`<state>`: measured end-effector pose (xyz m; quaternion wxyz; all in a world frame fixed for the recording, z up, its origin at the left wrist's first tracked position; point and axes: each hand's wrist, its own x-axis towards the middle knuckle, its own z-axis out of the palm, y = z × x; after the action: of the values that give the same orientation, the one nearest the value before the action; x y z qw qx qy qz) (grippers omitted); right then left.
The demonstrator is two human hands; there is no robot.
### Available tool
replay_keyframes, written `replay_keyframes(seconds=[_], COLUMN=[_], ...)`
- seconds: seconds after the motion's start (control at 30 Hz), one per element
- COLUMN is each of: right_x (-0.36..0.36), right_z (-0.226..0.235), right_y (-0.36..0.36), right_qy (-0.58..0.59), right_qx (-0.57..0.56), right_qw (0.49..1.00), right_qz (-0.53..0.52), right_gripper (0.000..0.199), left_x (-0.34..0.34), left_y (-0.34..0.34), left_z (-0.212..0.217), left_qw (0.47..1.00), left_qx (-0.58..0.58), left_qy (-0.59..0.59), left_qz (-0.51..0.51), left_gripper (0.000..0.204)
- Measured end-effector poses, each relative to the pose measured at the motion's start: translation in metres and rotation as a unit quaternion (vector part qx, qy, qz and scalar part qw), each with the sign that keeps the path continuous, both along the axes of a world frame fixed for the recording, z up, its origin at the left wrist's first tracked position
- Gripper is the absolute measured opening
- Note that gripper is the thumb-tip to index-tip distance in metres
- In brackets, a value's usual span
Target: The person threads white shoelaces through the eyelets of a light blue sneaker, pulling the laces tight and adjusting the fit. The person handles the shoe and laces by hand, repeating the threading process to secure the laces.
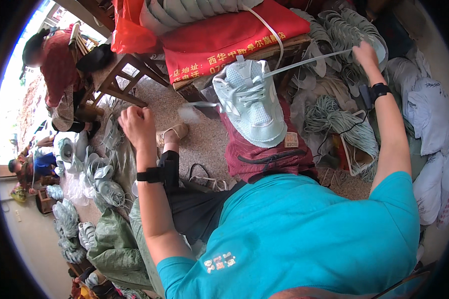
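A pale mint sneaker upper (252, 102), without a visible sole, rests on a maroon cloth across my lap, its toe toward me. My right hand (366, 54) is raised at the far right, closed on one end of a flat pale shoelace (309, 63), which runs taut from the eyelets. From the shoe's left side comes the other lace end (202, 104), short and smeared by motion. My left hand (136, 123) is held up to the left, fingers curled, apart from the shoe. Whether anything is in its fingers I cannot make out.
A low wooden table with a red cloth (224, 42) and stacked grey-white shoe parts stands ahead. Bundled pale laces (336, 122) and white sacks (429, 114) lie at right. A green sack (115, 244) is at left. Another person (60, 74) sits far left beside a wooden stool (117, 74).
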<state>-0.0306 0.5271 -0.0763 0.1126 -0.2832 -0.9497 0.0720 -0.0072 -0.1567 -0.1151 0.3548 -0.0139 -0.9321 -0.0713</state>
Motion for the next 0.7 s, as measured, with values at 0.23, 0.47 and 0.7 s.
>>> replay_keyframes(seconds=[0.23,0.47,0.7], right_x=[0.009,0.037,0.021], right_z=[-0.006,0.036,0.032], right_y=[-0.164,-0.266,-0.272], right_qy=[0.094,0.085,0.026], right_qx=[-0.178,-0.151,-0.118], right_qw=[0.886,0.797,0.785], right_qz=[0.417,0.578,0.608], right_gripper=[0.018,0.018,0.012], left_x=[0.034,0.047,0.028], left_y=[0.108,0.166,0.166], left_z=[-0.010,-0.006,0.040], left_qw=[0.907,0.845,0.646], left_qx=[0.325,0.385,0.655], left_qy=[-0.096,-0.190,-0.230], left_qz=[-0.249,-0.318,-0.317], left_gripper=[0.016,0.016,0.009])
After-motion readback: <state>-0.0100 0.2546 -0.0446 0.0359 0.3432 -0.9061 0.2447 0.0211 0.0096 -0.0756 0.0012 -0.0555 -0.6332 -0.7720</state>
